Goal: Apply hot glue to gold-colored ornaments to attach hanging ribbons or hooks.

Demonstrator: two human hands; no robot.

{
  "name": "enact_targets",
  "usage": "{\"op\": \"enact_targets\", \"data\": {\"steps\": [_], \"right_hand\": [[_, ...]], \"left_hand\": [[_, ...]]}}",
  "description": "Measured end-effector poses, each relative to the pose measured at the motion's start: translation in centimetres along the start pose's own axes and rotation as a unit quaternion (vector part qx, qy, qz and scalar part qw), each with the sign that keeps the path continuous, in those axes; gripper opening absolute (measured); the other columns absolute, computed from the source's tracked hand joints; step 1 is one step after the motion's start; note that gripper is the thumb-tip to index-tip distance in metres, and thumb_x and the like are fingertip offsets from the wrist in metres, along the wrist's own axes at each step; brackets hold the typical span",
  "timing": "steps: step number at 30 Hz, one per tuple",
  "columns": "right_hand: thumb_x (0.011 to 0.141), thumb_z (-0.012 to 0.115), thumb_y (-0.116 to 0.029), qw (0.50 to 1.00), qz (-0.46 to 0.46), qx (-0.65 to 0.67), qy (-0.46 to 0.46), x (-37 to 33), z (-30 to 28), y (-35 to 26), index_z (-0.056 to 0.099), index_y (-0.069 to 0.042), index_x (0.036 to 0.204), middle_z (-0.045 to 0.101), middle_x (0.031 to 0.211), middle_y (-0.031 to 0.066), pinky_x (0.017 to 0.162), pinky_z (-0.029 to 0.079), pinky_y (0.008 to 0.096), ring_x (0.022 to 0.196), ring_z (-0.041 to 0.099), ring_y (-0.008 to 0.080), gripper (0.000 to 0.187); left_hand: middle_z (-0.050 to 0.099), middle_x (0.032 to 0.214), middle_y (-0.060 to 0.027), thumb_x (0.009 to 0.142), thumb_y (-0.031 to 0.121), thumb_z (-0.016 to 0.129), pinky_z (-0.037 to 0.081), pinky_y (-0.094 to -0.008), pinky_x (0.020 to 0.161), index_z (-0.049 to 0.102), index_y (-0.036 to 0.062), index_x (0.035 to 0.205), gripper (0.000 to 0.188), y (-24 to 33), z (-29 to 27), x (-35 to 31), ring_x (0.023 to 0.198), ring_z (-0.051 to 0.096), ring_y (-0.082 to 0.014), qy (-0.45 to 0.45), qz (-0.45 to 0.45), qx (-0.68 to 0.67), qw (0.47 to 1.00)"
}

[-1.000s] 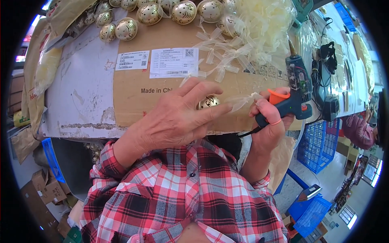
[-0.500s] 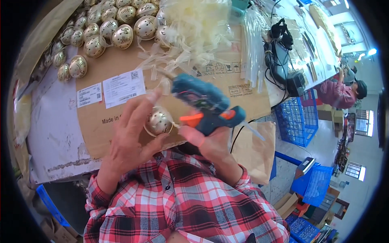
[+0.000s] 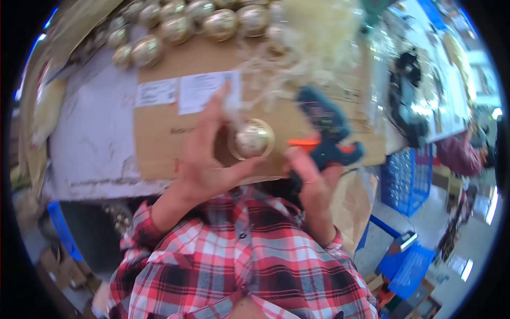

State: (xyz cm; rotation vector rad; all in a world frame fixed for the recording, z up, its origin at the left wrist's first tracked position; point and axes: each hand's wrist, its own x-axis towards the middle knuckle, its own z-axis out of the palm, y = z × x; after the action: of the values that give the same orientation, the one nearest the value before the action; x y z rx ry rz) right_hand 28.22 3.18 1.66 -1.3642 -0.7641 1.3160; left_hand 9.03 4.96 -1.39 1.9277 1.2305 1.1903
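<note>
A gold ball ornament sits on the cardboard in front of me, smeared by motion. My left hand curves around its left side with thumb and fingers spread wide. The thumb lies along the ball's near edge; whether it touches is hard to tell. Beside the raised fingertips and above the ball shows a pale, translucent strip. To the right, my right hand is closed round the handle of a dark teal glue gun with an orange trigger. Its nozzle points away from me, up and left, apart from the ball.
Several gold balls crowd the table's far left. Sheer pale ribbons pile at the far middle. Clear sticks or bags and black cables lie to the right. A blue crate and another person are beyond the table.
The glue gun has swung away from the ball to the right, and its nozzle has tipped more upright. My left hand remains spread by the ball. The whole view has shifted and blurred.
</note>
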Motion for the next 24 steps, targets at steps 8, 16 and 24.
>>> {"op": "enact_targets", "data": {"steps": [8, 16, 24], "right_hand": [[0.075, 0.072, -0.002, 0.99, -0.119, -0.02, -0.075, 0.4, 1.5, -0.6, 0.058, 0.002, 0.097, 0.063, 0.104, 0.0165, 0.08, 0.051, 0.0323, 0.085, 0.063, 0.0191, 0.027], [0.073, 0.077, 0.002, 0.986, -0.113, -0.094, -0.077, -0.6, 3.1, 0.8, 0.063, -0.001, 0.098, 0.065, 0.094, 0.0057, 0.073, 0.052, 0.0261, 0.081, 0.063, 0.0117, 0.029], [0.082, 0.07, -0.02, 0.995, -0.063, -0.066, -0.05, -0.7, 0.2, 0.3, 0.06, 0.002, 0.109, 0.065, 0.091, 0.011, 0.059, 0.05, 0.0257, 0.068, 0.062, 0.014, 0.036]], "left_hand": [[0.051, 0.137, -0.0207, 0.06, 0.006, 0.085, 0.054, -0.0332, 0.077, 0.034, -0.0044, 0.142, 0.098, 0.7, 1.0, 0.1, 0.093, 0.064, -0.0264, 0.085, 0.009, -0.116, 0.99], [0.049, 0.137, -0.0231, 0.067, 0.008, 0.088, 0.051, -0.035, 0.09, 0.029, -0.0097, 0.144, 0.098, 2.5, -2.5, -0.1, 0.108, 0.061, -0.0258, -0.052, 0.047, 0.083, 0.994], [0.054, 0.129, -0.025, 0.068, 0.008, 0.087, 0.049, -0.0343, 0.092, 0.021, -0.0093, 0.146, 0.103, 0.3, -2.3, -1.4, 0.107, 0.062, -0.0253, 0.024, -0.074, -0.178, 0.981]]}}
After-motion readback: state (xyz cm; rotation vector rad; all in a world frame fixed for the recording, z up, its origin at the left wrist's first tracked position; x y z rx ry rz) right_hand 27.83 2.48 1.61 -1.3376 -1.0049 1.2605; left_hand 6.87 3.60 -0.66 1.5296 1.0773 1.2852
